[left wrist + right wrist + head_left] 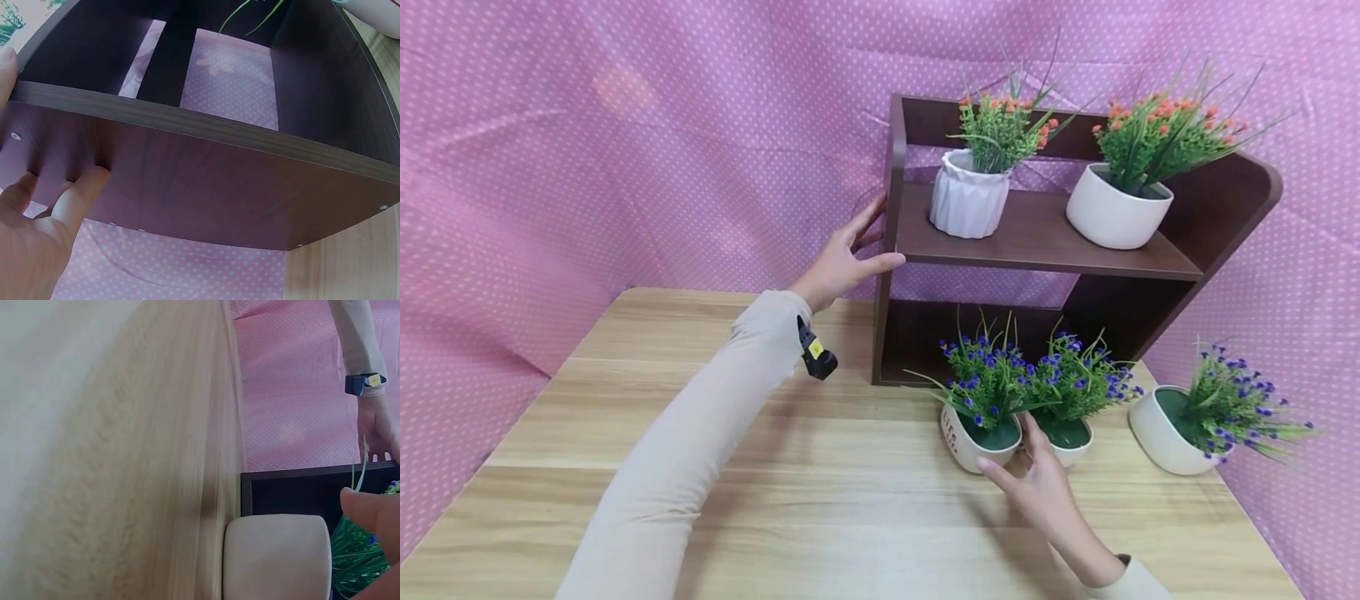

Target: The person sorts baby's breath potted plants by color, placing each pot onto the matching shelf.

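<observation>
Spread-fingered left hand (844, 260) touches the dark-brown wooden shelf's (1047, 227) nine-o'clock side, probably steadying it; right hand (1043, 482) straddles the white lettered oval pot (964, 448) at five o'clock, whether clamped I cannot tell.

Bright, soft light leaves whitish glare midway between the side edges of the pale wood-grain tabletop (880, 533); the dark-brown wooden shelf (1037, 225) dims inside; the right wrist view is blurry.

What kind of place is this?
Probably an indoor corner set up for arranging flowers, though I can't be sure. Pink dotted cloth hangs behind a wooden table, where a brown shelf and flowerpots stand.
</observation>
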`<state>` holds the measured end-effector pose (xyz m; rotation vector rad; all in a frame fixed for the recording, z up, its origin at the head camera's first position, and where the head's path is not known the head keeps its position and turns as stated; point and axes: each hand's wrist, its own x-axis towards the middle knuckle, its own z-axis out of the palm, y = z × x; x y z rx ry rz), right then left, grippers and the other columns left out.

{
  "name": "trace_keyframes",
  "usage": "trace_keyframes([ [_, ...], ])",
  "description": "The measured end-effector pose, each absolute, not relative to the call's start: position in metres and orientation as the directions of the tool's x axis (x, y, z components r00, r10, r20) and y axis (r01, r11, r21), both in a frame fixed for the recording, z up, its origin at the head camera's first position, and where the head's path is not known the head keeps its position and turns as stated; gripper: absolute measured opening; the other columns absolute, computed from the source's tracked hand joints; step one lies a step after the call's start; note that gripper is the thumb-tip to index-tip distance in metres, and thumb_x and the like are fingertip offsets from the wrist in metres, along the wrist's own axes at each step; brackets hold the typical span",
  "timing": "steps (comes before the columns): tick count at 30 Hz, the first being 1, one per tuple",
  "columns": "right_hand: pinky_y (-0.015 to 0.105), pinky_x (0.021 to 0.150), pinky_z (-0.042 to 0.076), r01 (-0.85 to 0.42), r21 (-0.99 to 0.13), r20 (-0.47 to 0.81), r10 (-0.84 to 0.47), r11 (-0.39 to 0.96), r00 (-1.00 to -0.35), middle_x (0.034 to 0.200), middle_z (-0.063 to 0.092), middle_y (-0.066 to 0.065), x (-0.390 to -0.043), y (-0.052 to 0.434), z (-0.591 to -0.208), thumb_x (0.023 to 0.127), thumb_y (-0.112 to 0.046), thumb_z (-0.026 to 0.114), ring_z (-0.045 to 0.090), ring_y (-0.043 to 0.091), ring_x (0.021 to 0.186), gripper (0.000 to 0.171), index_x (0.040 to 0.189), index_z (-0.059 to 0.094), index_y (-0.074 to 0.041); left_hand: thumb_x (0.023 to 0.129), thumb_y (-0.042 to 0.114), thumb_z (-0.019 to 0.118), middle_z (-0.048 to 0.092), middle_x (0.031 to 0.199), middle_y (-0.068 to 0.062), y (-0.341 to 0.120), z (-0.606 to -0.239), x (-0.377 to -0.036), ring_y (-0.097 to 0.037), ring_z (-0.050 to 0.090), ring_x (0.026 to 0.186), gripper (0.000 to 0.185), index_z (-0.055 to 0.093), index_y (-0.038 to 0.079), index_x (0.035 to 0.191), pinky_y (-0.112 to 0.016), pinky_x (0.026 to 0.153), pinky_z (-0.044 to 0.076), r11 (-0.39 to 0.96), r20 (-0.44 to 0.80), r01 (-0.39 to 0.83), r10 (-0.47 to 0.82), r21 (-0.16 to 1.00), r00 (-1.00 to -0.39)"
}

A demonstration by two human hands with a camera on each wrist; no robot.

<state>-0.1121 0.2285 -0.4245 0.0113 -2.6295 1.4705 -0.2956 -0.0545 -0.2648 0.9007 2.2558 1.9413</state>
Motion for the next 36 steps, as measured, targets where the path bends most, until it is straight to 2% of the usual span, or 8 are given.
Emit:
trace_keyframes([
  [6, 0.053, 0.112, 0.027, -0.06, -0.755, 0.143, 0.075, 0.653, -0.987, 0.147, 0.028, 0.035, -0.122, 0.225, -0.427, 0.077, -0.028, 0.081, 0.032, 0.047, 0.134, 0.101, 0.145, 0.02, 0.015, 0.09, 0.013, 0.068, 0.017, 0.16, 0.007, -0.054, -0.266, -0.297, -0.024, 0.03, 0.141, 0.084, 0.017, 0.029, 0.154, -0.042, 0.109, 0.037, 0.052, 0.341, 0.403, 0.441, 0.914, -0.831],
  [12, 0.055, 0.109, 0.032, -0.019, -0.751, 0.11, 0.097, 0.661, -0.989, 0.139, 0.039, 0.032, -0.131, 0.222, -0.427, 0.075, -0.032, 0.082, 0.041, 0.045, 0.127, 0.097, 0.142, 0.028, 0.011, 0.089, 0.014, 0.068, 0.017, 0.16, 0.009, -0.054, -0.266, -0.296, -0.023, 0.031, 0.141, 0.084, 0.017, 0.03, 0.154, -0.043, 0.11, 0.036, 0.062, 0.331, 0.395, 0.435, 0.917, -0.837],
  [24, 0.053, 0.113, 0.026, -0.041, -0.739, 0.128, 0.081, 0.673, -0.988, 0.144, 0.033, 0.033, -0.135, 0.22, -0.43, 0.076, -0.021, 0.081, 0.034, 0.046, 0.133, 0.093, 0.142, 0.025, 0.013, 0.09, 0.014, 0.068, 0.016, 0.16, 0.009, -0.054, -0.265, -0.295, -0.023, 0.03, 0.141, 0.084, 0.017, 0.031, 0.154, -0.043, 0.11, 0.036, 0.064, 0.328, 0.393, 0.438, 0.917, -0.837],
  [31, 0.053, 0.113, 0.026, -0.019, -0.737, 0.106, 0.089, 0.676, -0.99, 0.146, 0.03, 0.033, -0.134, 0.22, -0.429, 0.077, -0.025, 0.08, 0.032, 0.046, 0.134, 0.094, 0.143, 0.024, 0.013, 0.089, 0.012, 0.068, 0.017, 0.16, 0.008, -0.054, -0.268, -0.296, -0.023, 0.031, 0.141, 0.084, 0.017, 0.03, 0.154, -0.042, 0.109, 0.037, 0.045, 0.339, 0.397, 0.438, 0.917, -0.833],
  [36, 0.053, 0.112, 0.027, -0.028, -0.733, 0.116, 0.084, 0.68, -0.99, 0.144, 0.033, 0.032, -0.134, 0.22, -0.429, 0.076, -0.026, 0.081, 0.035, 0.045, 0.132, 0.093, 0.142, 0.026, 0.013, 0.09, 0.013, 0.068, 0.017, 0.16, 0.009, -0.054, -0.269, -0.297, -0.022, 0.03, 0.141, 0.084, 0.017, 0.03, 0.154, -0.042, 0.109, 0.037, 0.041, 0.342, 0.4, 0.44, 0.916, -0.83],
])
